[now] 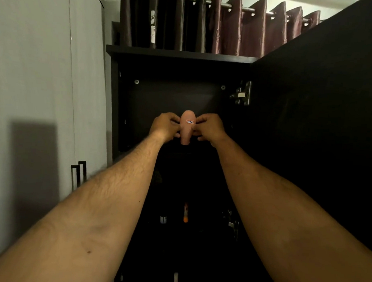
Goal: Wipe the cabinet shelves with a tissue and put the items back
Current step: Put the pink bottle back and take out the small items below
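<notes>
We take this for a room in a home: a tall dark cabinet with its door open, mauve eyelet curtains on a rod, plain pale wall.

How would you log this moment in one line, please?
left hand: holds pink bottle | right hand: holds same bottle | place: top of open cabinet | tissue: not seen
</notes>
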### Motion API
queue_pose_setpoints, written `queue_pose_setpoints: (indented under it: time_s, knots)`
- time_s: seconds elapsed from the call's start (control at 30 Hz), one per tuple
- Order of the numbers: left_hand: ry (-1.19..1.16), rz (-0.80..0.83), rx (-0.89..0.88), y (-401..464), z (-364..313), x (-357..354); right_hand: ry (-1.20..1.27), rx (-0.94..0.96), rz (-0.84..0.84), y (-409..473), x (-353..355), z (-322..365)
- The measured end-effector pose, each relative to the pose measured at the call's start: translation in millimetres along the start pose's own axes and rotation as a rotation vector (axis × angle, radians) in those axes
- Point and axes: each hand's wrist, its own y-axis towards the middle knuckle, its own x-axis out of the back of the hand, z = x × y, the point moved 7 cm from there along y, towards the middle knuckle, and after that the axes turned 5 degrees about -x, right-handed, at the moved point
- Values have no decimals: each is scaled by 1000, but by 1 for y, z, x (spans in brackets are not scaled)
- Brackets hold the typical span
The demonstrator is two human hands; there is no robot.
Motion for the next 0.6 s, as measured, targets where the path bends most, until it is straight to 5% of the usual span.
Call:
queue_pose_setpoints:
  time_s: [0.6]
  knots:
    - [25,12,3,4,28,-6,-20,-16,62,10,-16,-19]
